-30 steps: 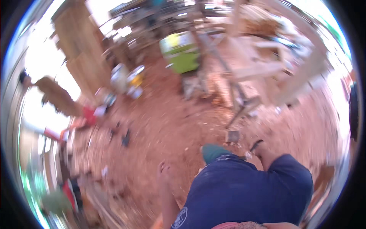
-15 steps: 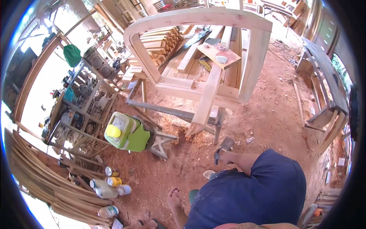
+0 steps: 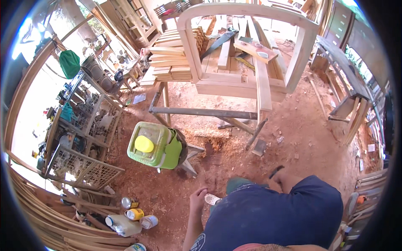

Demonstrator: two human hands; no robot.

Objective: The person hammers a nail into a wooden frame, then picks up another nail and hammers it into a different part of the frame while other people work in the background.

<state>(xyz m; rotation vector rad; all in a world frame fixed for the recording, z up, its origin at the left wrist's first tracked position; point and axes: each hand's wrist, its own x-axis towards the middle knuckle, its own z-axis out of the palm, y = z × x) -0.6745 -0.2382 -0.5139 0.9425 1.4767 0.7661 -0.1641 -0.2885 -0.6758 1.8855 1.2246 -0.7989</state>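
Note:
My left hand (image 3: pixel 198 197) hangs at my left side, its fingers curled in, and I see nothing in it. Close to it on the ground is a white shoe (image 3: pixel 212 199). From my navy sleeve, my right hand (image 3: pixel 277 180) reaches low in front of me, partly hidden by the sleeve. A dark curved thing (image 3: pixel 276 170) shows at that hand, too small to name. Ahead, apart from both hands, a pale wooden frame (image 3: pixel 247 90) with rounded upper corners stands upright on a trestle (image 3: pixel 205 113). A plank (image 3: pixel 263 92) juts out through it, with a small board (image 3: pixel 255 51) on top.
A green bin (image 3: pixel 155 146) with a yellow lid stands on a wooden stand, left of the trestle. Cans and a jug (image 3: pixel 125 225) sit at lower left, beside long wooden strips (image 3: pixel 42 217). Cage shelves (image 3: pixel 86 146) line the left; a dark bench (image 3: pixel 343 75) stands right.
The view has shifted, so the frame and bin appear farther right. My left hand shows higher up. My right hand shows farther right and lower, with the dark thing still at it.

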